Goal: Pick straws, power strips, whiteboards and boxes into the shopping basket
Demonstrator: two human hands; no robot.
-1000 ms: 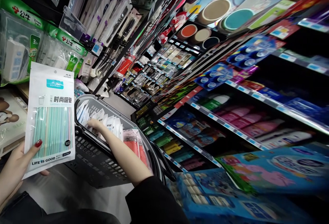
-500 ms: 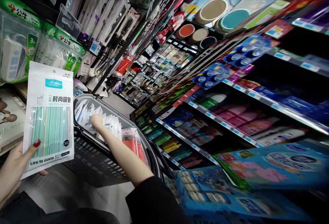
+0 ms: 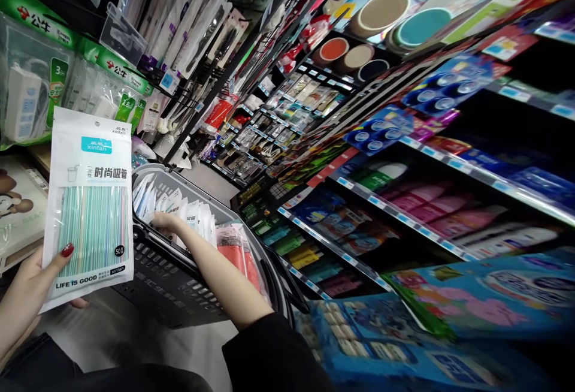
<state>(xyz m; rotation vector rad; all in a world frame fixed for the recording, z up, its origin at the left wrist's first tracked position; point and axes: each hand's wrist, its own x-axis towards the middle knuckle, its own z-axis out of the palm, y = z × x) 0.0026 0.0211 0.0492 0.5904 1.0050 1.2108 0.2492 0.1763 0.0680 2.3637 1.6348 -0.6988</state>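
Note:
My left hand (image 3: 24, 287) grips the bottom corner of a white packet of striped drinking straws (image 3: 88, 200) and holds it upright at the left. My right hand (image 3: 165, 222) reaches into a dark plastic shopping basket (image 3: 175, 284), its fingers closed among several white packets (image 3: 188, 215) that stand on edge there. Red-pink packets (image 3: 233, 254) fill the nearer end of the basket.
Hanging goods, among them green-labelled power strips (image 3: 31, 89), line the pegs at left. Shelves of bottles and boxes (image 3: 404, 200) run along the right side of the narrow aisle. Blue boxes (image 3: 449, 314) sit close at the lower right.
My right hand shifted a little among the white packets in the basket. The straw packet stayed in my left hand with only slight movement.

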